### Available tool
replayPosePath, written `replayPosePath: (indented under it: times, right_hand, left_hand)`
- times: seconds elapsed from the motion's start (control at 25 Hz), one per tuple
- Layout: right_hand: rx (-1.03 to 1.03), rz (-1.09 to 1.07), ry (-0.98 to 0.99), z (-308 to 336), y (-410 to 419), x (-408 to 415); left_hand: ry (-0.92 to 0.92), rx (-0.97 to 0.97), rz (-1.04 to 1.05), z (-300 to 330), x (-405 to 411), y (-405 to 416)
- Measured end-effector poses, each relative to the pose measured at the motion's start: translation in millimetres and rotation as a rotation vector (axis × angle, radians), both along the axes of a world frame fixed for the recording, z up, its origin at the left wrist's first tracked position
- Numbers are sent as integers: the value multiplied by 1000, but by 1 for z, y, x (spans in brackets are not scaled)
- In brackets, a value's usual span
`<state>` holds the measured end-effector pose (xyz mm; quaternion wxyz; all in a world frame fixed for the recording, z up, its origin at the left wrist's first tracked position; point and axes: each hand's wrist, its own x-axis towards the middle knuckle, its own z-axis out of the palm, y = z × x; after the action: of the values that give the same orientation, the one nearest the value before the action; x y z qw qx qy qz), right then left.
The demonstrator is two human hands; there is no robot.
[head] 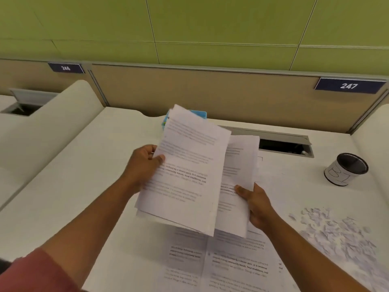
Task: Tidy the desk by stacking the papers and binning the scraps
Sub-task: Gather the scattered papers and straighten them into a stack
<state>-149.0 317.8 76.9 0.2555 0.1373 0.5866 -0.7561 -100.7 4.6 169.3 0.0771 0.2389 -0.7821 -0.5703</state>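
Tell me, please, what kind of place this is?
Probably a numbered desk in a shared study room or open office. Low partitions divide the white desk from its neighbours, seat plates read 246 and 247, and a cable slot sits at the back.

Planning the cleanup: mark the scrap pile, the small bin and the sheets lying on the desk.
scrap pile (341,234), head view, middle of heap
small bin (339,175), head view, white side wall
sheets lying on the desk (237,268), head view, printed page
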Motion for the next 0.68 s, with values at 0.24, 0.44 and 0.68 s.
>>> replayPosePath:
  times: [0.24, 0.44, 0.68]
  right_hand:
    - [-66, 112, 12, 27, -25, 29]
    - [-79, 133, -12, 36, -42, 42]
    - [-126, 134, -44, 33, -81, 52]
  left_hand:
    - [-79, 153, 76, -41, 21, 11]
    - [-129, 287, 46, -57, 34, -9]
    - [-193, 545, -54, -64, 42, -42]
